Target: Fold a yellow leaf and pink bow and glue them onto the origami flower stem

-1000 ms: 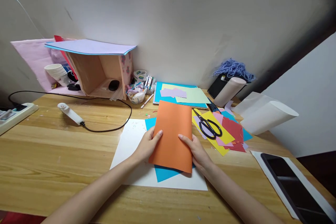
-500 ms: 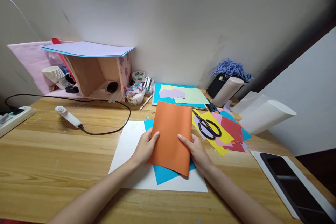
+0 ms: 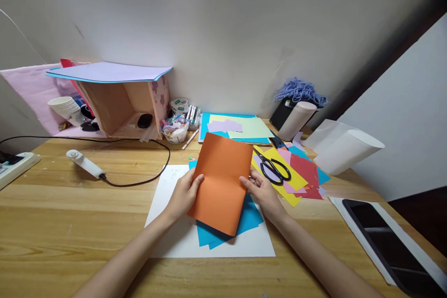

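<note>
An orange sheet of paper is held up between my two hands, slightly tilted and bent. My left hand pinches its left edge, thumb on the front face. On the opposite edge, my right hand grips it with the thumb in front and the fingers partly behind. Beneath it lie blue paper pieces on a white sheet. Black-handled scissors rest on yellow paper just beyond my right hand.
Red paper scraps and a phone are at the right. Behind stand a lined box, a tub of scraps, stacked sheets and a pink cylinder. A cabled white device lies left.
The orange paper has tilted, its lower edge swinging left, and more blue paper shows below it. My right hand has shifted slightly up its edge. The camera view has moved a little.
</note>
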Available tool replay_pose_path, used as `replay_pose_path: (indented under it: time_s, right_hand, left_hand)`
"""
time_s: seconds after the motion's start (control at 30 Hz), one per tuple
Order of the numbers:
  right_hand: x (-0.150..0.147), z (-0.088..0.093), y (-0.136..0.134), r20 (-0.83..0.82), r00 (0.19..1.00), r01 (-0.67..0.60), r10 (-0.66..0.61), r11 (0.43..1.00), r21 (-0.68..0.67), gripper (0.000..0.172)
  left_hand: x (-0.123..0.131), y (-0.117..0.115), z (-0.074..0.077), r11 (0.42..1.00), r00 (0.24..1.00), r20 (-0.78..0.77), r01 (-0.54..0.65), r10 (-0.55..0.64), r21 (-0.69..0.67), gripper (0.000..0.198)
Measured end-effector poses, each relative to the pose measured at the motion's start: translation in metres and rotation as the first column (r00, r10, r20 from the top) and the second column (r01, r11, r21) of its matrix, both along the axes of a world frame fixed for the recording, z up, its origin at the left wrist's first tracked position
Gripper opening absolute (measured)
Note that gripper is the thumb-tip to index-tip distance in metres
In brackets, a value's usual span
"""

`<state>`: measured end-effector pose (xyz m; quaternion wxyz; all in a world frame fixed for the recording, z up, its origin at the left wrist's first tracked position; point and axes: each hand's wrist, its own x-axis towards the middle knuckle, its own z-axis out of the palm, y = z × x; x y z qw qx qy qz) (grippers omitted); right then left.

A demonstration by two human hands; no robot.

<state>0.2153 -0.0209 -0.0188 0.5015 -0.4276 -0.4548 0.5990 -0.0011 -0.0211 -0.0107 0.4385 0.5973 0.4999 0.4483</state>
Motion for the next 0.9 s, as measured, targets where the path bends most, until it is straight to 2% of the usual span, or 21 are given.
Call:
replay_pose_path:
  time_s: [0.17, 0.37, 0.5, 0.6, 0.73, 0.83, 0.9]
  right_hand:
    - [0.005, 0.006, 0.002, -0.018, 1.000, -0.026, 0.025, 0.999, -0.037, 0.042]
    - [0.006, 0.003, 0.003, -0.007, 0.997, -0.076, 0.075, 0.994, -0.076, 0.043]
    - [0.006, 0.012, 0.014, -0.015, 0.996, -0.085, 0.085, 0.995, -0.043, 0.039]
    - [0.007, 0.035, 0.032, 0.010, 0.999, -0.032, 0.031, 0.997, 0.077, 0.034]
    - [0.008, 0.084, 0.050, 0.069, 0.993, 0.069, -0.096, 0.944, 0.323, 0.026]
    - [0.008, 0.111, 0.054, 0.123, 0.987, 0.034, -0.103, 0.884, 0.467, 0.027]
    - [0.008, 0.120, 0.054, 0.143, 0.985, 0.010, -0.097, 0.856, 0.516, 0.026]
  left_hand:
    - [0.000, 0.002, 0.000, 0.993, 0.994, 0.094, 0.072, -0.063, -0.090, 0.034]
    - [-0.001, 0.003, -0.003, 0.969, 0.980, 0.195, 0.086, -0.039, -0.234, 0.037]
    - [-0.001, 0.010, 0.006, 0.972, 0.979, 0.205, 0.062, -0.015, -0.225, 0.038]
    - [0.004, 0.024, 0.031, 0.990, 0.969, 0.245, 0.071, -0.039, -0.125, 0.039]
    - [0.013, 0.039, 0.093, 0.998, 0.953, 0.302, 0.012, -0.030, 0.060, 0.033]
    - [0.019, 0.037, 0.136, 0.989, 0.925, 0.379, -0.074, 0.019, 0.130, 0.032]
    - [0.022, 0.031, 0.150, 0.978, 0.903, 0.425, -0.140, 0.062, 0.156, 0.030]
